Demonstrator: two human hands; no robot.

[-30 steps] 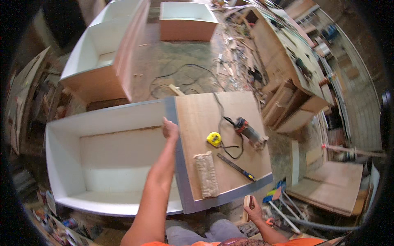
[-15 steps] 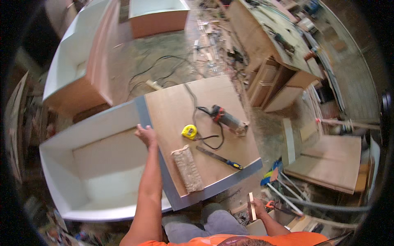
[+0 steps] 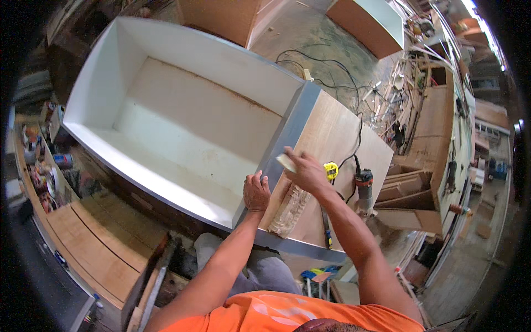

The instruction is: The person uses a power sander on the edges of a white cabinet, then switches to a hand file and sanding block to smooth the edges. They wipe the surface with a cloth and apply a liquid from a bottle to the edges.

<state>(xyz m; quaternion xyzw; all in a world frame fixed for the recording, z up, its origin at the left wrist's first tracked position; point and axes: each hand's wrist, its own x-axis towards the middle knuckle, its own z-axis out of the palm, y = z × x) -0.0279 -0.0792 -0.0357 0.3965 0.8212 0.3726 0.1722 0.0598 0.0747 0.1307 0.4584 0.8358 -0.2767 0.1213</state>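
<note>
My right hand (image 3: 306, 170) pinches a small pale block (image 3: 286, 162) above the grey strip (image 3: 290, 130) along the wood panel (image 3: 334, 123); my left hand (image 3: 256, 192) rests on that strip beside the open white box (image 3: 199, 122), though from here I cannot tell whether it grips. With both so close, I judge a slipping block could strike the left one. A careless forearm swing could knock the yellow tape measure (image 3: 331, 170) or the power tool (image 3: 364, 188) beyond it.
</note>
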